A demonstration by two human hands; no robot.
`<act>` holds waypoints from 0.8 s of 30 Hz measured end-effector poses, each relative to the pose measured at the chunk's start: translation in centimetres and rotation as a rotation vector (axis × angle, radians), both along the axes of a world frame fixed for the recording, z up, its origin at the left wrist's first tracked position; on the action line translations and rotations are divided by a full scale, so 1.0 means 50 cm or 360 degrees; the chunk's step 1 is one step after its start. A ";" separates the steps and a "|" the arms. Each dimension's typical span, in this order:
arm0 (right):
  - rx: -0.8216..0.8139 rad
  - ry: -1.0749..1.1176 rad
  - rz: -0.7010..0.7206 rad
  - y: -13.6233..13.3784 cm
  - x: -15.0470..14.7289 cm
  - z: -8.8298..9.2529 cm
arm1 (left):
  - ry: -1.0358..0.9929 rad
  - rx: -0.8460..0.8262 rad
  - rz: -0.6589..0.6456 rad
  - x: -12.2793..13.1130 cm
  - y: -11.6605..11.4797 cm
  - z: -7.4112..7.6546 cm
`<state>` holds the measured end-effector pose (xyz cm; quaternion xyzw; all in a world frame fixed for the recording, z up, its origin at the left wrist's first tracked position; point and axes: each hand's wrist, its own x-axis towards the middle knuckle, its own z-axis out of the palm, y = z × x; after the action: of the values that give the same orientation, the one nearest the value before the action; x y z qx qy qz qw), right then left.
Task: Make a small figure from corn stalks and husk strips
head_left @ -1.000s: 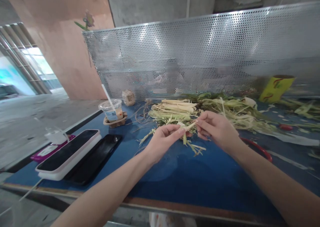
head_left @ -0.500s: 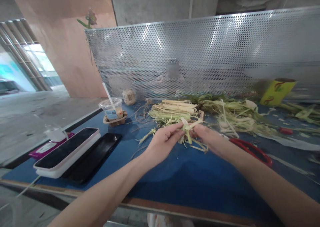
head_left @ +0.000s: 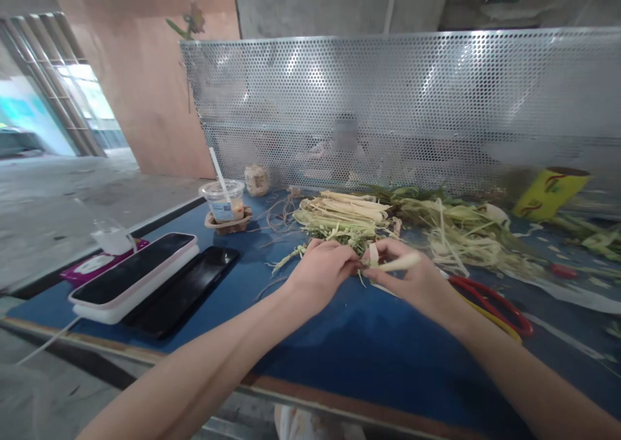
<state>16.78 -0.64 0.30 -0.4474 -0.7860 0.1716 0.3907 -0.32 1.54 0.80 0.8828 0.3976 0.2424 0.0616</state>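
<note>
My left hand (head_left: 323, 273) is closed around the green leafy end of a small plant stalk just above the blue table top (head_left: 339, 343). My right hand (head_left: 414, 278) pinches a pale peeled strip (head_left: 400, 263) of that stalk, which sticks out to the right between finger and thumb. The two hands touch each other over the stalk. Right behind them lies a pile of peeled pale stalks (head_left: 344, 210), and a heap of green and yellow husks (head_left: 460, 230) spreads to the right.
Two phones (head_left: 133, 281) (head_left: 182, 297) lie at the left beside a purple item. A plastic cup with a straw (head_left: 224, 200) stands further back. Red-handled scissors (head_left: 490, 297) lie by my right wrist. A yellow container (head_left: 550, 191) and a perforated metal screen (head_left: 388, 103) stand behind.
Both hands have dropped lower and closer together over the stalk. My right hand has peeled a pale strip out to the right. The camera view has shifted slightly.
</note>
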 end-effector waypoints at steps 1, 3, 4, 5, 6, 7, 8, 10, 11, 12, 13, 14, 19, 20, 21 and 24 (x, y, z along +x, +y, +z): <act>-0.0032 -0.0002 0.0013 -0.001 -0.001 -0.001 | 0.0007 -0.0024 0.0000 0.000 0.001 0.001; -0.0068 -0.0015 0.0012 -0.003 -0.002 -0.002 | -0.0062 -0.0126 -0.0053 -0.001 0.002 0.000; -0.0067 -0.0036 -0.0001 -0.004 -0.003 -0.002 | -0.0142 -0.0215 -0.0095 -0.002 0.002 0.000; -0.0059 -0.0067 -0.0010 -0.006 -0.003 -0.001 | -0.0245 -0.0326 -0.0144 -0.005 0.003 0.000; -0.0039 -0.0093 -0.0011 -0.008 -0.004 0.000 | -0.0361 -0.0454 -0.0202 -0.008 0.003 0.000; -0.0009 -0.0114 -0.0004 -0.010 -0.004 0.001 | -0.0469 -0.0596 -0.0272 -0.012 0.005 0.000; 0.0021 -0.0122 0.0008 -0.012 -0.004 0.002 | -0.0549 -0.0746 -0.0364 -0.016 0.006 0.001; 0.0036 -0.0084 0.0024 -0.016 -0.005 0.003 | -0.0639 -0.0996 -0.0577 -0.027 0.010 0.005; 0.0015 -0.0026 0.0018 -0.017 -0.005 0.003 | -0.0653 -0.1082 -0.0667 -0.032 0.013 0.007; -0.0020 0.0069 -0.0002 -0.018 -0.005 0.002 | -0.0666 -0.1119 -0.0718 -0.036 0.015 0.009; -0.0071 0.0186 -0.0035 -0.018 -0.005 0.001 | -0.0677 -0.1120 -0.0741 -0.039 0.016 0.012; -0.0144 0.0309 -0.0067 -0.018 -0.005 -0.001 | -0.0690 -0.1095 -0.0739 -0.042 0.017 0.014; -0.0573 0.0874 -0.0140 -0.011 -0.007 -0.015 | -0.0684 -0.1029 -0.0694 -0.041 0.013 0.015; -0.0629 0.0993 -0.0135 -0.010 -0.008 -0.017 | -0.0684 -0.1033 -0.0691 -0.040 0.012 0.015; -0.0666 0.1098 -0.0125 -0.009 -0.009 -0.018 | -0.0684 -0.1038 -0.0692 -0.039 0.011 0.014; -0.0686 0.1240 -0.0071 -0.008 -0.013 -0.015 | -0.0673 -0.1045 -0.0708 -0.038 0.010 0.014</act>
<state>16.11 -1.07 -0.45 -0.4374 -0.5165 0.4790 0.5591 -2.24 2.04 1.51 0.8115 0.2327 0.2595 0.4690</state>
